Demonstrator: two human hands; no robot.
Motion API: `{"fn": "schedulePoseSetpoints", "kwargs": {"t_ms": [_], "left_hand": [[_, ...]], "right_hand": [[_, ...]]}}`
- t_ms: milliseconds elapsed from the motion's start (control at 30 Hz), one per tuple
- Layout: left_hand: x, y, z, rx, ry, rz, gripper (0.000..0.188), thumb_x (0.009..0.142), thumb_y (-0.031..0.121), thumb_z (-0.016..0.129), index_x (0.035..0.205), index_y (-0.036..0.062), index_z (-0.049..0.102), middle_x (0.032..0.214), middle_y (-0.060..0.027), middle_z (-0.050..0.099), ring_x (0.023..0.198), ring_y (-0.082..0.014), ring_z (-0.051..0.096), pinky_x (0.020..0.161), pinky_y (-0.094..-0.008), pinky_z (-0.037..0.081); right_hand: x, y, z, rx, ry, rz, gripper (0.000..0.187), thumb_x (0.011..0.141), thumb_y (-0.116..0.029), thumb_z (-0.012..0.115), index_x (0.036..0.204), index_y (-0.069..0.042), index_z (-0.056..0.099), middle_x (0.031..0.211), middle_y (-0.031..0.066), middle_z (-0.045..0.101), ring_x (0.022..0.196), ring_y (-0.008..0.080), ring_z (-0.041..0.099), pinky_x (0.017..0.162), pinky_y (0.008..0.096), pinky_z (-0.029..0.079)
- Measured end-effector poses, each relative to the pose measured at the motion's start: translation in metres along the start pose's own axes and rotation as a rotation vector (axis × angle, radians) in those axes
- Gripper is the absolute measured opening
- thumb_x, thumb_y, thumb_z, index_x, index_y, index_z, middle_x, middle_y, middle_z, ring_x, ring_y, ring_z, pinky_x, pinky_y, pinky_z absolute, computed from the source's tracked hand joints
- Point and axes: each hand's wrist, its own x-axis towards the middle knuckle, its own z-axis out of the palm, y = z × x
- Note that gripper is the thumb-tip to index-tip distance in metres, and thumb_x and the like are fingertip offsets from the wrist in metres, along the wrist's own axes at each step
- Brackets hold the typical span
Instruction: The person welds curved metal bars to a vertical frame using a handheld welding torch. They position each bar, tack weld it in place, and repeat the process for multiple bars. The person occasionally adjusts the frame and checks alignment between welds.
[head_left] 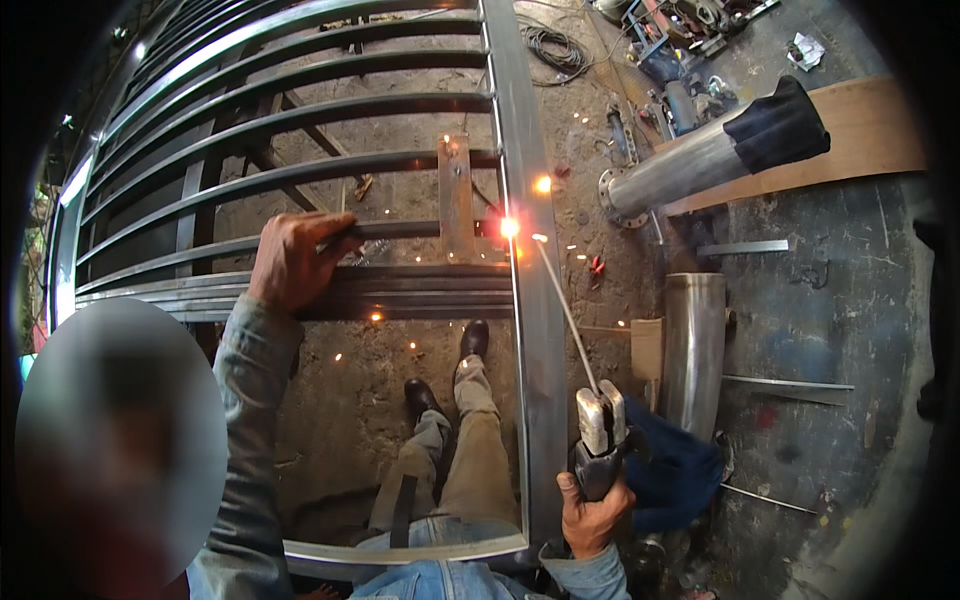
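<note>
My right hand is closed around a welding electrode holder. From its jaws a thin welding rod slants up to a bright arc, where a dark metal bar meets the side rail of a steel frame. Sparks scatter around that joint. My left hand grips the same bar further left, its fingers curled over it. A rusty flat metal strip lies across this bar and the one beyond, close to the arc. The glare hides the joint itself.
Parallel bars fill the frame's far left, and several stacked bars lie just nearer than my left hand. To the right are a flanged pipe, another metal pipe and dark blue cloth. Coiled cable lies beyond. A blurred patch covers the lower left.
</note>
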Motion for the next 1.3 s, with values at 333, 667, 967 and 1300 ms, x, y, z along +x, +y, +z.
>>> {"fn": "schedulePoseSetpoints", "kwargs": {"t_ms": [333,667,967,1300], "left_hand": [[0.0,-0.004,-0.005,0.078,-0.073,0.033,0.027,0.088,0.026,0.076,0.107,0.0059,0.078,0.096,-0.0181,0.075,0.087,-0.0369,0.073,0.076,-0.0435,0.058],[-0.009,-0.002,-0.005,0.274,-0.017,-0.043,0.036,0.09,0.038,0.075,0.113,0.0095,0.075,0.107,-0.015,0.076,0.105,-0.0324,0.071,0.104,-0.0463,0.047],[-0.085,0.015,-0.007,0.206,0.437,0.035,0.022,0.089,0.016,0.077,0.11,0.013,0.077,0.122,-0.0052,0.074,0.119,-0.0234,0.066,0.117,-0.0495,0.035],[-0.168,-0.101,-0.098,-0.469,1.535,-1.155,0.065,0.089,0.032,0.078,0.13,-0.0114,0.053,0.134,-0.0291,0.056,0.116,-0.0343,0.061,0.098,-0.0417,0.055]], "right_hand": [[-0.015,-0.059,-0.047,-0.231,-0.64,-0.338,0.048,0.083,-0.023,0.077,0.121,-0.001,0.059,0.093,0.0168,0.064,0.074,0.0363,0.071,0.065,0.0439,0.058],[-0.052,-0.051,0.03,-0.646,-0.678,-0.774,0.038,0.085,-0.016,0.067,0.122,-0.008,0.065,0.084,0.0068,0.063,0.075,0.0217,0.068,0.063,0.0346,0.054],[-0.062,-0.035,0.048,-0.842,-0.75,-0.889,0.034,0.084,-0.015,0.066,0.116,-0.007,0.068,0.077,0.0087,0.065,0.071,0.0237,0.07,0.058,0.0359,0.054],[-0.049,-0.04,0.045,-0.833,-0.833,-0.806,0.036,0.082,-0.014,0.07,0.117,-0.006,0.063,0.082,0.0134,0.066,0.077,0.0298,0.071,0.062,0.0413,0.057]]}}
